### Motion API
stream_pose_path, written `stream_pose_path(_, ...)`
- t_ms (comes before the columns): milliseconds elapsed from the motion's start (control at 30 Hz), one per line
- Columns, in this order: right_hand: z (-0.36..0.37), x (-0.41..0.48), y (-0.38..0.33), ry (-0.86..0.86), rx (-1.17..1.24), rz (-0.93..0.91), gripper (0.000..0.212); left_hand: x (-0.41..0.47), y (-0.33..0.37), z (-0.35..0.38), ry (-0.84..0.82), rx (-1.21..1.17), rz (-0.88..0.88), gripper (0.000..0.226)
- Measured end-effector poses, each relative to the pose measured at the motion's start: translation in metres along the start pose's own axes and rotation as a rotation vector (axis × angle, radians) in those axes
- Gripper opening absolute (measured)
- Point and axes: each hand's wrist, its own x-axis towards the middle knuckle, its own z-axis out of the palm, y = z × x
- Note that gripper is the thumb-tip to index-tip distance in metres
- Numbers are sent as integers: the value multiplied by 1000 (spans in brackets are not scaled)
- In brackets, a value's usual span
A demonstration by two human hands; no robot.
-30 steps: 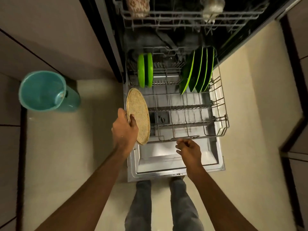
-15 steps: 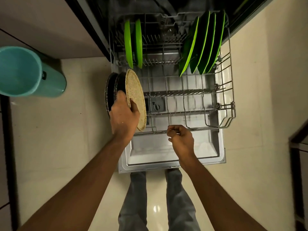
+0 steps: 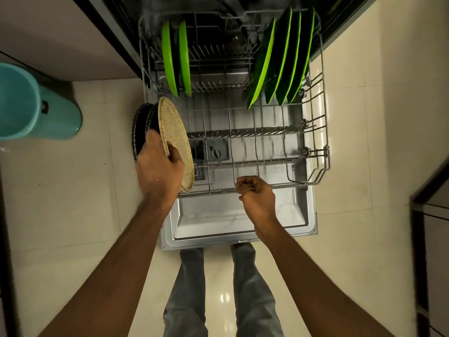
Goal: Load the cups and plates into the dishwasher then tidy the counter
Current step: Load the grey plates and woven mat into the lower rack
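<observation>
The left grip (image 3: 160,171) is clamped on a tan plate (image 3: 173,132), thumb across its face, holding it on edge at the front left corner of the rack (image 3: 291,184). Dark plates (image 3: 141,132) stand tight against the tan plate's back, on the side away from the rack; I can't tell whether the same fingers hold them. The right grip (image 3: 257,195) is curled round the rack's front rail, near its middle. The rack sits pulled out over the open door (image 3: 243,224). Two green plates (image 3: 175,62) stand at its back left; four green plates (image 3: 279,59) lean at back right. A teal bin (image 3: 48,113) stands on the floor (image 3: 73,215), left of the door.
</observation>
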Motion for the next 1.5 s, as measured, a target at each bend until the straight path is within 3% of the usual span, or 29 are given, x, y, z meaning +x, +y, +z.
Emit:
stream_pose_path(500,-8,12,4,-10,-42,-41,10,13,-13,35,-133,59,-85,24)
stream_pose_path(767,-29,20,6,-5,-9,25,14,-2,-11,25,-207,50,-250,38)
stream_pose_path(900,-47,24,14,5,-32,44,9,-31,-7,12,-152,82,-285,34)
stream_pose_path(1067,-71,26,28,19,6,120,9,-71,-18,22,-134,-41,-498,25)
stream_pose_path(1233,-90,39,43,44,96,297,8,-92,-21,59,-422,-447,-894,22)
stream_pose_path(1367,-92,53,50,-45,322,482,30,-95,-16,86,-577,-675,-1155,50)
stream_pose_path(1500,-86,69,49,-66,513,551,16,-87,-9,108,-499,-951,-1296,62)
